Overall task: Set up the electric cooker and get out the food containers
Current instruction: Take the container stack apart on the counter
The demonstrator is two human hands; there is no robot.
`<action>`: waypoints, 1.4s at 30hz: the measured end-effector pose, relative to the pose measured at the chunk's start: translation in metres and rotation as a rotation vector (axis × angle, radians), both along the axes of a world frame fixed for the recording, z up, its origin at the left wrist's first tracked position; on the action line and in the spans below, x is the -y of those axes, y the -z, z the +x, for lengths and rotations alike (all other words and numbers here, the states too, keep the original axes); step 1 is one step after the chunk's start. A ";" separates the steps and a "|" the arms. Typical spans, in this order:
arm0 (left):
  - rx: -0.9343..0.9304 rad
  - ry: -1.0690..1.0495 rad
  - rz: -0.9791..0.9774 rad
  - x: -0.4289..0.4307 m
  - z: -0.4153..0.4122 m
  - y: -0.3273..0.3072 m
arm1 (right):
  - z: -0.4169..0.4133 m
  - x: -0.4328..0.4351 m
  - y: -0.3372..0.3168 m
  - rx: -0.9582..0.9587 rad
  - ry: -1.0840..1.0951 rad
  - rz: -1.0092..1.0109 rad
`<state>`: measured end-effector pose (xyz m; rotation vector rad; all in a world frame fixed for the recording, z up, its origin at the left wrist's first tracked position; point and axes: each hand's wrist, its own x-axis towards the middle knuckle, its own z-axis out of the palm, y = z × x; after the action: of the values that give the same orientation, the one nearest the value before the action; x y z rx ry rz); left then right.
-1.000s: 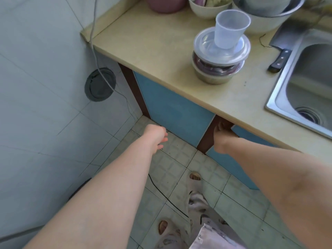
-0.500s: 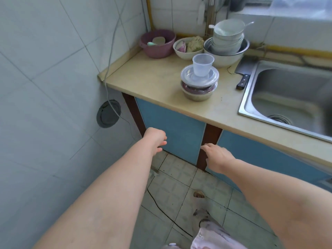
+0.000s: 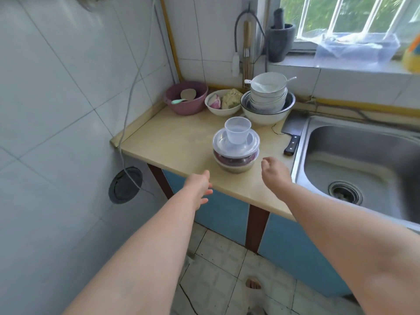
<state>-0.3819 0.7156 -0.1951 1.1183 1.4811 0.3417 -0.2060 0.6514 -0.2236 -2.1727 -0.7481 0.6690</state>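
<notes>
A stack of lidded metal food containers (image 3: 236,155) stands near the front of the beige counter (image 3: 172,142), with a clear plastic cup (image 3: 237,130) on its top lid. My left hand (image 3: 200,186) hovers at the counter's front edge, left of the stack, fingers loose and holding nothing. My right hand (image 3: 273,170) is above the counter just right of the stack, fingers relaxed, not touching it. No electric cooker is in view.
At the back stand a pink basin (image 3: 186,97), a white bowl of food (image 3: 223,102) and stacked bowls (image 3: 268,98). A cleaver (image 3: 292,137) lies beside the steel sink (image 3: 363,169). Blue cabinet doors (image 3: 222,212) are shut below. A cable hangs down the left wall.
Both hands rose from the cabinet doors to counter height, and my view lifted from the floor to the counter and window. The right hand left the cabinet door, which is now shut.
</notes>
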 end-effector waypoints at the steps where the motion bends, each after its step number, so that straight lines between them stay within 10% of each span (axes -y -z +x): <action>1: 0.007 -0.017 -0.001 -0.007 0.006 0.000 | 0.004 -0.009 -0.004 -0.061 0.042 0.037; 12: 0.199 -0.087 -0.115 -0.083 0.084 -0.015 | 0.066 -0.092 -0.018 -0.692 -0.025 0.069; 26: 0.237 0.029 -0.020 -0.074 0.091 -0.015 | 0.047 -0.071 -0.028 -0.660 -0.067 0.126; 42: 0.249 0.787 -0.201 0.134 0.087 -0.039 | -0.025 0.213 -0.035 -0.614 0.507 0.331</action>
<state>-0.2947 0.5811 -0.1560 1.3403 0.7514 -0.2094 -0.2314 0.4384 -0.1884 -1.6178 0.0242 0.8083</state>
